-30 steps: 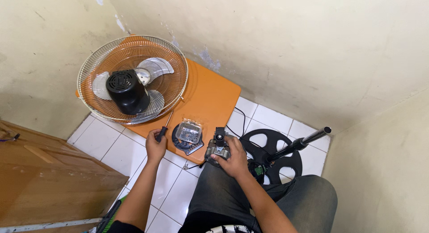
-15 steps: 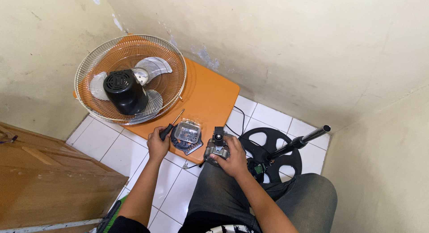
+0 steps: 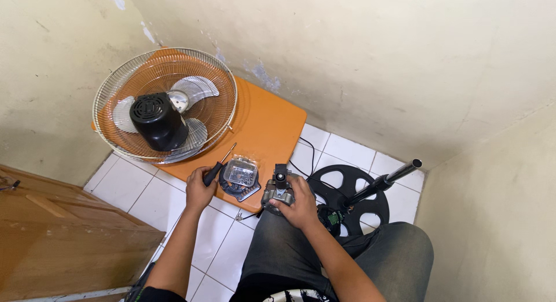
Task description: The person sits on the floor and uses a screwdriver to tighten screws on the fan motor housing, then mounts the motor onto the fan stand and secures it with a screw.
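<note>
**Screwdriver angled toward the motor half**

While the left hand (image 3: 200, 192) grips a screwdriver (image 3: 220, 166), shaft slanting up-right, its tip lies just above the motor half (image 3: 238, 177) on the orange table (image 3: 272, 119). The right hand (image 3: 298, 197) clasps a motor block (image 3: 278, 189) over the knee. Fan grille (image 3: 165, 105) behind, black base (image 3: 353, 197) right.
</note>
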